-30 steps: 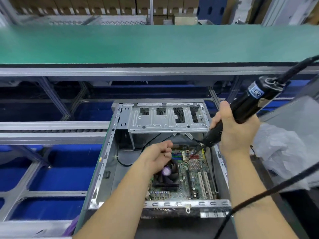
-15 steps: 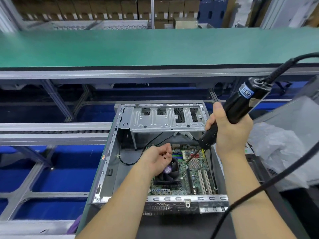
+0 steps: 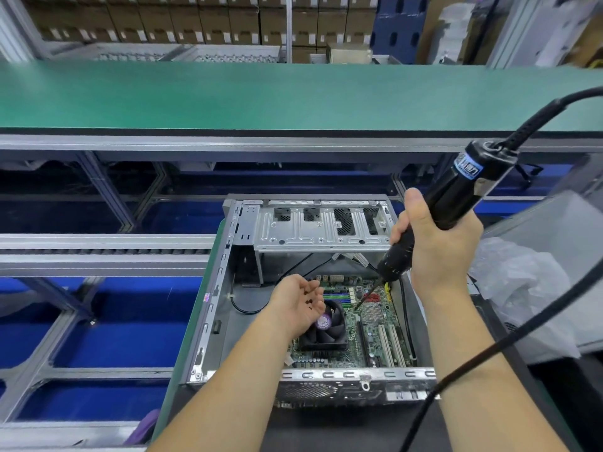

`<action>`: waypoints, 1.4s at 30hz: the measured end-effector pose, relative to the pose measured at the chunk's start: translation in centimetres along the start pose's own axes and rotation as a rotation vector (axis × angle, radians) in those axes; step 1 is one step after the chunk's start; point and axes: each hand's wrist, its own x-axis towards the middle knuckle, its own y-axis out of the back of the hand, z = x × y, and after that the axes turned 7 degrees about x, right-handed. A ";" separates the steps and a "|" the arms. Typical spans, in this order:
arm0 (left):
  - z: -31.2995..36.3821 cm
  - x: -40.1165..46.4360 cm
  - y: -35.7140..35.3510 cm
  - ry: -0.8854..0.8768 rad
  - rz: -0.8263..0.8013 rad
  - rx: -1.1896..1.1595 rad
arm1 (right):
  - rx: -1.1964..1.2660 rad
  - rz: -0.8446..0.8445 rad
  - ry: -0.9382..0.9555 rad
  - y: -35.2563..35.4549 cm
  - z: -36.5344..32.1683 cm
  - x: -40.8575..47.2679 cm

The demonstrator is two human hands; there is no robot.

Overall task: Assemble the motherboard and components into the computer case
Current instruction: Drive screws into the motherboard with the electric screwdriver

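Observation:
An open grey computer case lies in front of me with a green motherboard inside it. A black CPU fan with a purple label sits on the board. My left hand hovers palm up over the fan, fingers relaxed, with a few small dark screws lying in the palm. My right hand grips a black electric screwdriver tilted down to the left. Its bit tip touches the board just right of the fan.
A silver drive cage spans the case's far end. The screwdriver's black cable loops across my right forearm. Crumpled clear plastic lies to the right. A green conveyor belt runs behind, with roller rails to the left.
My left hand has turned palm up and opened, showing the screws. The screwdriver bit has come down and left onto the board beside the fan.

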 end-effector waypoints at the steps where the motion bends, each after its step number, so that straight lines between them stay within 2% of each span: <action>1: 0.1 -0.1 0.1 -0.011 0.016 0.002 | 0.005 -0.005 0.002 -0.2 -0.2 0.0; 5: 0.4 -0.5 0.5 0.009 0.000 0.020 | 0.009 -0.032 0.026 -0.9 -1.4 -0.2; 9: 1.4 -1.6 0.8 -0.073 0.068 0.285 | -0.037 -0.073 0.148 -2.1 -5.0 0.4; 12: 3.0 -2.7 0.3 -0.252 0.172 0.512 | -0.188 -0.062 0.274 -3.0 -8.9 1.7; 14: 4.4 -3.5 0.2 -0.469 0.249 0.699 | -0.340 -0.073 0.344 -3.2 -10.9 2.4; 16: 5.9 -3.8 0.8 -0.714 0.348 1.030 | -0.567 -0.130 0.382 -2.9 -11.6 2.9; 19: 7.6 -4.0 2.9 -0.923 0.634 1.504 | -0.957 -0.220 0.271 -1.5 -9.4 3.5; 21: 8.4 -3.8 4.5 -0.955 0.785 1.647 | -1.130 -0.235 0.081 0.1 -6.3 3.2; 25: 9.1 -3.2 7.2 -0.913 0.793 1.722 | -1.332 -0.266 -0.246 4.1 0.3 1.1; 30: 9.3 -2.0 8.2 -0.957 0.782 1.694 | -1.470 -0.287 -0.418 7.0 4.1 -0.6; 33: 9.8 -1.1 8.4 -0.984 0.804 1.643 | -1.456 -0.262 -0.416 7.7 5.2 -0.8; 39: 11.4 0.4 8.8 -0.852 0.802 1.359 | -1.575 -0.261 -0.176 7.9 7.4 -0.3; 42: 11.3 0.6 8.8 -0.840 0.796 1.291 | -1.554 -0.266 -0.118 7.7 8.7 1.4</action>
